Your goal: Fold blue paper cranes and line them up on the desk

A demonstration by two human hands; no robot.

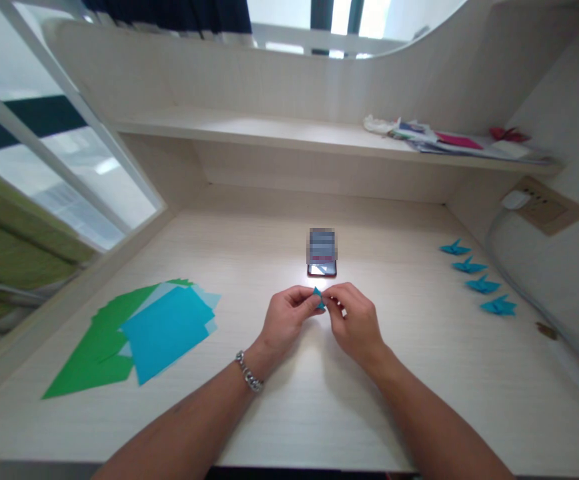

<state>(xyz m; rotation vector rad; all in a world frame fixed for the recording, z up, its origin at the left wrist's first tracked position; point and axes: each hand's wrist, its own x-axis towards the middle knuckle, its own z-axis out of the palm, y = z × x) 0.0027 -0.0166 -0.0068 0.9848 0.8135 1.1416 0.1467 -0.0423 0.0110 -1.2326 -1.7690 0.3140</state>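
Observation:
A small piece of folded blue paper [318, 298] is held between my two hands over the middle of the desk. My left hand [289, 312] pinches it between thumb and fingers, and a silver chain bracelet [249, 372] circles that wrist. My right hand [354, 317] grips its right side with bent fingers, which partly hide it. Just beyond my hands lies a phone [322, 269], its screen partly blurred. Several blue origami cranes [482, 285] stand in a row at the right of the desk.
Blue paper sheets [169, 330] overlap green sheets [84, 360] on the left of the desk [269, 427]. Papers [449, 143] and a red folded item lie on the shelf [269, 133] at the back. A cable [499, 263] runs down from a wall socket [544, 203] at right.

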